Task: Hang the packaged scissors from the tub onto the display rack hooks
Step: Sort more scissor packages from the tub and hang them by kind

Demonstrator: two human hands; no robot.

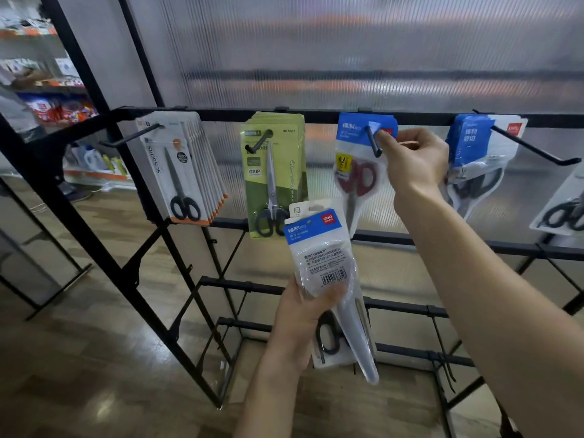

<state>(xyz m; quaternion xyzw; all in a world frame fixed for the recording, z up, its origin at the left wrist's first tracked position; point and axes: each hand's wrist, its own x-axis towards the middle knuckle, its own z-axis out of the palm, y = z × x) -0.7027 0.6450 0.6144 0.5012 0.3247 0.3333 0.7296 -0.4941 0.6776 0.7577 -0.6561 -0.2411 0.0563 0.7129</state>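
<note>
Right hand pinching the red-handled scissors pack by its card header at the hook; left hand gripping slippery, light, floppy spare packs at six o'clock; probably best holding by the stiff header.

A red-handled scissors pack with a blue header hung on a black hook of the rack, its top pinched at the hook. Lower down, a second blue-headed pack was held tilted, back side and barcode showing, blades pointing down, with a black-handled pack behind it. Neighbouring hooks carried white, green and blue packs.
</note>
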